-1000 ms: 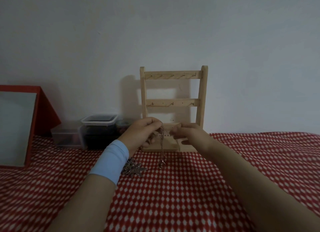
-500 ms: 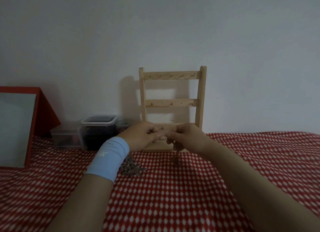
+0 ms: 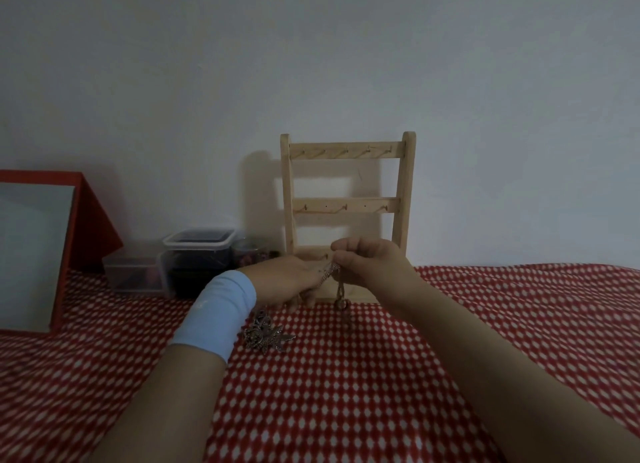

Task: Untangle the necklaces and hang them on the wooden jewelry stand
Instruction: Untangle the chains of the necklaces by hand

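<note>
Right, status. Both grips are up in front of the wooden jewelry stand (image 3: 346,204), which stands upright against the wall (image 3: 311,64) at the back of the counter.

Right grip (image 3: 370,265) has its fingers curled and pinches the chain (image 3: 328,275) from above. Left grip (image 3: 287,279) lies palm down just beside it and pinches the same chain from the other side. A short run of chain spans the two. A loose end hangs below the right grip and finishes in a small ring just above the cloth (image 3: 346,393). The chain is not on any hook yet.

A second piece, a tangled metal cluster (image 3: 266,336), lies on the cloth beside my left wrist, touching the blue wristband (image 3: 218,317).

Blocking: my two grips cover the stand's bottom rail and most of its base, so I cannot read the hooks there. Top and middle rails show in full.

Left of the stand, along the wall:
- a small dark jar (image 3: 249,254)
- a clear lidded tub (image 3: 199,254) with dark contents
- a lower clear tub (image 3: 133,275) just beside it

Far left, a red-framed grey panel (image 3: 31,251) leans tilted on the counter, well apart from the work. Light is dim and fine chain detail is blurred.
</note>
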{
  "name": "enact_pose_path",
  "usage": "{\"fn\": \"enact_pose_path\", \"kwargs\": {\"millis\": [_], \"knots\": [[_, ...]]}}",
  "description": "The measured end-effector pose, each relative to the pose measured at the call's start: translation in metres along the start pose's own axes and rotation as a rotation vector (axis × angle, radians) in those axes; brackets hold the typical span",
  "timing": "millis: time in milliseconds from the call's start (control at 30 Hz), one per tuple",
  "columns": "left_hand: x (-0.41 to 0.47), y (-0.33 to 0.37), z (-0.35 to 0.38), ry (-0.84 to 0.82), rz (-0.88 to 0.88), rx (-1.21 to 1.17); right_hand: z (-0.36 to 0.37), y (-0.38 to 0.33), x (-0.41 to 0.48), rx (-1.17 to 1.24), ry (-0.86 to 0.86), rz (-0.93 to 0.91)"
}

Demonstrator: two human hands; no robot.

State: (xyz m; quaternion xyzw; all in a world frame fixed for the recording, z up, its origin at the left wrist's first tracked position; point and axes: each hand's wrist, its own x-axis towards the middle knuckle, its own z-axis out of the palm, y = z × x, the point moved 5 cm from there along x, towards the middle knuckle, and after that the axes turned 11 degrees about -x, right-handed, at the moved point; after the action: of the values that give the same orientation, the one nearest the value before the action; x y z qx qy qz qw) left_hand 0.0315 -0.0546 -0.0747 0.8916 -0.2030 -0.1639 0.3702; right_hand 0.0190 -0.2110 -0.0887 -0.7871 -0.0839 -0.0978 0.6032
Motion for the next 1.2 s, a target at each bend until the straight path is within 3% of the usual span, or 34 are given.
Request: {"fn": "enact_pose_path", "kwargs": {"millis": [67,200,267,400,600,733,867,1033,1200], "knots": [[0.001,-0.002,0.003,-0.067,0.001,-0.092,0.004,0.0,-0.003,0.079,-0.052,0.033],[0.011,-0.009,-0.005,0.105,0.044,-0.47,0.005,0.001,-0.005,-0.018,-0.107,0.057],[0.012,-0.009,-0.004,0.112,0.081,-0.558,0.004,0.002,-0.006,-0.03,-0.117,0.059],[0.006,0.001,0.005,0.032,0.208,-0.433,0.002,-0.001,-0.007,0.04,-0.09,0.054],[0.014,-0.01,-0.004,0.175,0.177,-0.384,0.001,0.004,-0.004,0.165,-0.148,0.146],[0.015,-0.014,-0.007,0.222,0.182,-0.377,0.002,0.006,-0.008,0.0,-0.274,0.189],[0.016,-0.008,-0.001,0.257,0.219,-0.241,0.002,0.012,-0.007,-0.01,-0.269,0.24],[0.019,-0.014,0.007,0.199,0.185,-0.446,0.0,0.011,-0.005,0.023,-0.305,0.243],[0.022,-0.022,0.015,0.117,0.11,-0.804,-0.005,0.007,-0.004,-0.263,-0.316,0.192]]}}
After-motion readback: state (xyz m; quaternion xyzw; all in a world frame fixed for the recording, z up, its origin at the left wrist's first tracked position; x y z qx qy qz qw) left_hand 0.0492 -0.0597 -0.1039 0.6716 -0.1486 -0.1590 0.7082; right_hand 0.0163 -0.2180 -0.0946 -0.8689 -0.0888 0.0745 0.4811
